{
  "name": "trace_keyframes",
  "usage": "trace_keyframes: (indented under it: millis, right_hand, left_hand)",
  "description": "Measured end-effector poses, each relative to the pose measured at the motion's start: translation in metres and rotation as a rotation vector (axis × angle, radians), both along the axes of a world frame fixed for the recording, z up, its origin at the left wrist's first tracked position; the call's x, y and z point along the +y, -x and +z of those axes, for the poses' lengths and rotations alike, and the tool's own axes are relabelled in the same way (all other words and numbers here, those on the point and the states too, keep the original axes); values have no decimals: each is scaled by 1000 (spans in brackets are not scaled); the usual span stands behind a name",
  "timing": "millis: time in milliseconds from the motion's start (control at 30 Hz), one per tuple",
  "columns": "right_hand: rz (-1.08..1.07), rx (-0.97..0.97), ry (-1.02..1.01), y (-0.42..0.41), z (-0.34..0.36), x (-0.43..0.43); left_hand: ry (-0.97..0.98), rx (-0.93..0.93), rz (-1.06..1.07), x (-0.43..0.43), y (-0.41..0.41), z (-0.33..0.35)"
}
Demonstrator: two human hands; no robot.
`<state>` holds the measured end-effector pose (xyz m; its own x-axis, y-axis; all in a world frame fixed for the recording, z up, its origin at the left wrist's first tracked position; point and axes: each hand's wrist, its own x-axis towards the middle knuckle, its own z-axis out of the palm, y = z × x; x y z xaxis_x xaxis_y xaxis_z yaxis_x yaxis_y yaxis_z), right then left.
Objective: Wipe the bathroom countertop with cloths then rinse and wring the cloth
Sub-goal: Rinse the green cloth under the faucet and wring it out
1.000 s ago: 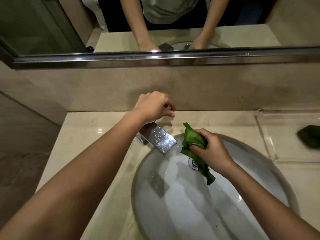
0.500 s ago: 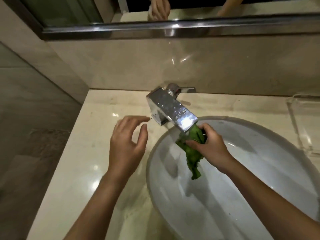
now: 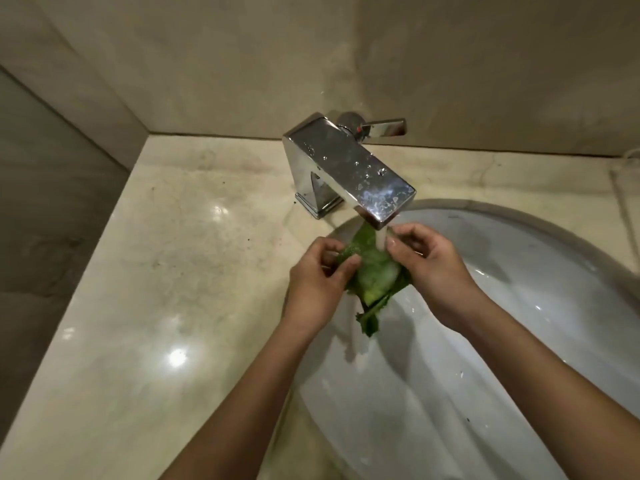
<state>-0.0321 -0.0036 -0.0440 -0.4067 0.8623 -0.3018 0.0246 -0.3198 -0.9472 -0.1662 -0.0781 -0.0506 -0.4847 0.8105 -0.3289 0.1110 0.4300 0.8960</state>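
A wet green cloth (image 3: 375, 275) hangs spread between both hands, directly under the chrome faucet (image 3: 349, 168). Water runs from the spout onto the cloth's middle. My left hand (image 3: 320, 285) pinches the cloth's left edge. My right hand (image 3: 429, 268) pinches its right edge, fingers curled round it. A loose corner of the cloth dangles below the hands over the white basin (image 3: 519, 341). The beige marble countertop (image 3: 173, 271) stretches to the left of the basin.
The faucet's lever handle (image 3: 382, 128) points right, close to the back wall. A side wall closes off the countertop on the left. The corner of a clear tray (image 3: 627, 174) shows at the right edge.
My left hand left the faucet handle, came down and took the cloth's left edge. Water now runs onto the cloth. The view tilted down, so the mirror is out of sight.
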Motion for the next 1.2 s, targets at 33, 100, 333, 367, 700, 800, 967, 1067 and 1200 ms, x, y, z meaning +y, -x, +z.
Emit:
trace_keyframes:
  millis: [33,100,333,367,700,800,967,1067,1200]
  right_hand:
    - [-33,-10,23,0,0,1]
    - [-61,-62,30,-4,-1,2]
    - [114,-31,62,-30,4,-10]
    - [229,-19,62,-34,8,-12]
    - [123,-591,-354,-16,-27,-3]
    - [-9,-269,-79,-17,-18,8]
    - [107,-170,-89,-35,-4,22]
    - [352,-466,-474,-55,-11,28]
    - [634,-802,-827,-66,-27,20]
  left_hand:
    - [-42,72,10,1,0,2]
    - [-119,192,-15,3,0,10]
    - [-180,-169,70,13,-9,36]
    - [-160,-319,61,15,-8,41]
    - [-158,263,-91,10,5,37]
    - [-114,518,-190,-7,11,25]
    - [-170,605,-34,-35,15,10]
    - [-242,511,124,-38,14,24]
    - [-246,21,186,-21,8,34]
